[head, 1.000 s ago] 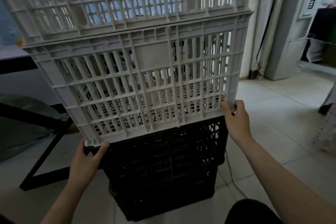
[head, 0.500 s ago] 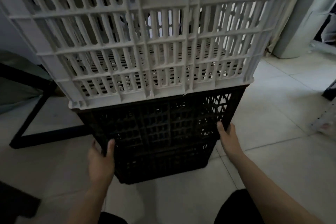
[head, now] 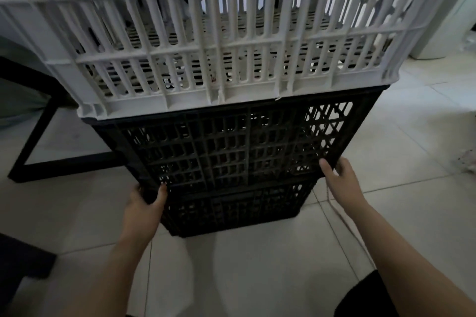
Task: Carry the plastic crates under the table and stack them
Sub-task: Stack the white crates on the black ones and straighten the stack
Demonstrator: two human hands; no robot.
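Both bare forearms reach forward and down, the left hand (head: 144, 207) gripping with its thumb wrapped round the front and fingers hidden behind, the right hand (head: 342, 177) likewise clasped, thumb forward, slightly higher than the left.

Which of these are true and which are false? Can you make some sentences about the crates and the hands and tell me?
1. A white crate sits on top of a black crate. True.
2. Both hands are on the white crate. False: the left hand and the right hand grip the upper black crate's lower corners.
3. There is another black crate at the bottom. True.
4. The floor is carpet. False: it is pale tiled floor.
5. A black table frame stands to the left. True.
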